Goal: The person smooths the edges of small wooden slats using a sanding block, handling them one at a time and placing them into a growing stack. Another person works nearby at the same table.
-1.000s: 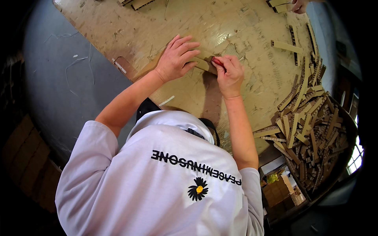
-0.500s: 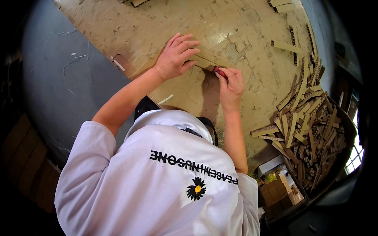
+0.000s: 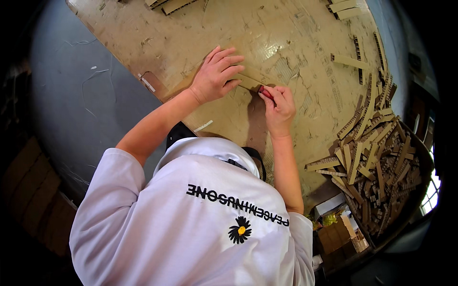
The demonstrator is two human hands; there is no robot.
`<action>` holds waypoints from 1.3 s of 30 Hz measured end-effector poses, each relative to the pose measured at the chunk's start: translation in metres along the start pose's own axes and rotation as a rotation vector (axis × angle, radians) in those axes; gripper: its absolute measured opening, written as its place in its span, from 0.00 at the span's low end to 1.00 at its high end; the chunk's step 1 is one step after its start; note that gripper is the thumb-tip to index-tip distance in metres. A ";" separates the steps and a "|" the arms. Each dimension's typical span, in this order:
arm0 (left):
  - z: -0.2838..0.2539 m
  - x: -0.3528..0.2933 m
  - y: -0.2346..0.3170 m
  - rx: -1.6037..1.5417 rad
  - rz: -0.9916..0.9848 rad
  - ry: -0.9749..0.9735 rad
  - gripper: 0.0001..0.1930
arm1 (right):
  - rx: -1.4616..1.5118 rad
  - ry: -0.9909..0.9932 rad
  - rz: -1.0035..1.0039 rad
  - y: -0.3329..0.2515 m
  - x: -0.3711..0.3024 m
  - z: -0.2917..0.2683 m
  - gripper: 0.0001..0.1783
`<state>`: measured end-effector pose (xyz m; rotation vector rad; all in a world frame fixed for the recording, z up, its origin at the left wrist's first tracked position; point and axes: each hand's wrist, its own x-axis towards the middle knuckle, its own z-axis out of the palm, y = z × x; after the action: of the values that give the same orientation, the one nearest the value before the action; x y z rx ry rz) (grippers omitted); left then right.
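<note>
My left hand (image 3: 215, 78) lies with fingers stretched and apart over a tan cardboard strip (image 3: 249, 80) on the table's worn tan top (image 3: 305, 119). Part of the strip is hidden beneath my palm and wrist. A small red utility knife (image 3: 266, 92) is pinched in my right hand (image 3: 280, 108), at the strip's right part. Its dark front end points left, toward my left fingers; the blade itself is too small to make out. My two hands are a short way apart.
Cut honeycomb-cardboard strips (image 3: 381, 162) heap up along the right edge, with more strips (image 3: 346, 8) at the far right. A box of scraps (image 3: 336, 233) stands near right. White slips (image 3: 204, 126) lie near my left forearm; grey floor (image 3: 71, 95) is left.
The whole view has shifted slightly. Against the table, my right hand with the utility knife has moved a little to the left; my left hand has stayed about where it was.
</note>
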<state>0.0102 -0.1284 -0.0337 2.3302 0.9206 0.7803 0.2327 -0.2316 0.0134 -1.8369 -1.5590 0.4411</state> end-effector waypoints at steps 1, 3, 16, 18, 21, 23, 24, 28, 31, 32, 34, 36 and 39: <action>-0.001 0.001 0.001 0.000 -0.001 -0.003 0.21 | 0.001 -0.001 -0.001 0.000 0.001 0.000 0.12; -0.001 0.001 0.001 -0.004 0.004 -0.002 0.21 | -0.030 0.009 -0.020 -0.001 0.002 -0.001 0.12; -0.007 0.005 0.003 -0.024 0.016 -0.052 0.28 | -0.151 0.039 -0.104 0.003 -0.001 0.000 0.11; -0.009 0.005 0.004 -0.026 0.021 -0.070 0.30 | -0.160 0.040 -0.102 0.000 0.000 -0.002 0.11; -0.013 0.007 0.002 0.023 0.050 -0.131 0.32 | -0.180 0.023 -0.081 -0.005 0.001 -0.003 0.11; -0.017 0.011 0.000 0.066 0.087 -0.189 0.33 | -0.197 0.026 -0.066 -0.010 0.003 -0.004 0.10; -0.020 0.014 0.001 0.083 0.104 -0.217 0.33 | -0.166 0.011 -0.043 -0.010 0.004 -0.006 0.11; -0.027 0.026 -0.005 0.016 0.104 -0.326 0.35 | 0.118 -0.010 0.265 -0.026 0.038 -0.014 0.11; -0.056 0.033 -0.008 0.008 0.065 -0.282 0.38 | 0.250 0.158 0.371 -0.073 0.135 -0.026 0.11; -0.070 0.039 -0.013 -0.004 0.059 -0.255 0.39 | 0.267 0.219 0.305 -0.077 0.170 -0.022 0.11; -0.105 0.050 -0.029 0.047 0.011 -0.143 0.39 | 0.193 0.205 0.256 -0.075 0.232 -0.006 0.12; -0.150 0.065 -0.053 0.144 -0.072 0.006 0.40 | 0.120 0.247 0.129 -0.055 0.287 0.028 0.11; -0.216 0.092 -0.099 0.347 -0.228 0.250 0.39 | -0.042 0.171 0.089 -0.061 0.351 0.060 0.10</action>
<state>-0.1213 0.0550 0.0853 2.3865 1.5072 0.8862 0.2290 0.1253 0.0712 -1.9281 -1.3855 0.2854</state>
